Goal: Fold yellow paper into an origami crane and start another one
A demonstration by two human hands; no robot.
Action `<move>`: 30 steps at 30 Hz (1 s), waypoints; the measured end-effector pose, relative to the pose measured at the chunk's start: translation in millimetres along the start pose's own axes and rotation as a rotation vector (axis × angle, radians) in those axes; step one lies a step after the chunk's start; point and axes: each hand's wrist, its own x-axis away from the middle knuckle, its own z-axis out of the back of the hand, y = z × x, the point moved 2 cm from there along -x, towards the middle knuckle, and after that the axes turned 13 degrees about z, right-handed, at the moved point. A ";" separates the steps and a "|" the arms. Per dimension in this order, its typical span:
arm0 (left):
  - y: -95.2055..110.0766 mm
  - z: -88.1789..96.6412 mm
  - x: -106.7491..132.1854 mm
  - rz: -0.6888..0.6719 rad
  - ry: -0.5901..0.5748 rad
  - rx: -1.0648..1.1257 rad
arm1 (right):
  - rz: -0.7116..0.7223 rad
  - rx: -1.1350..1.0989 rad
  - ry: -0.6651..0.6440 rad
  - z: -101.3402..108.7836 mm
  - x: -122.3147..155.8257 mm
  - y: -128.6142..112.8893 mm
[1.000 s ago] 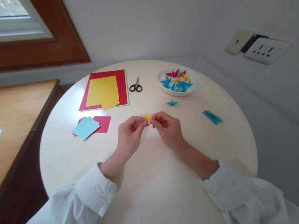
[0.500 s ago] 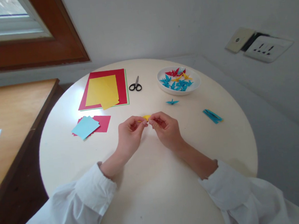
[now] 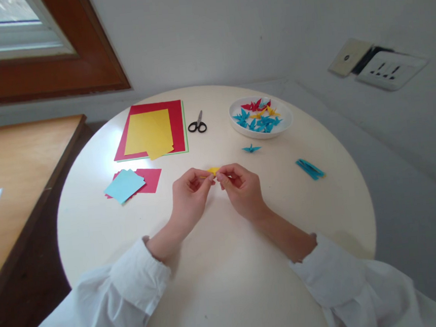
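Yellow piece: small folded paper, pinched between both hands over the middle of the desk. Fingers hide most of it; can't read the fold.

Nearest: white sleeves, forearms angled in. Left hand grips the piece's left side, thumb against index. Right hand grips the right side, same pinch. Fingertips of the two hands nearly meet.

Level with the hands: pale blue cards on pink cards, left. Blue strips in a loose bundle, right, well apart from the right hand.

Bit further: one blue crane, wings spread, just in front of the dish. Dish is white, round, holds blue, yellow and red cranes.

Far left: yellow sheets on a red sheet, green edge showing underneath. Scissors just right of that stack, blades pointing away, handles near.
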 end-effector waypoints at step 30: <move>1.3 2.0 1.6 -0.059 0.046 -0.056 | 0.018 0.015 0.009 -0.8 0.8 -3.2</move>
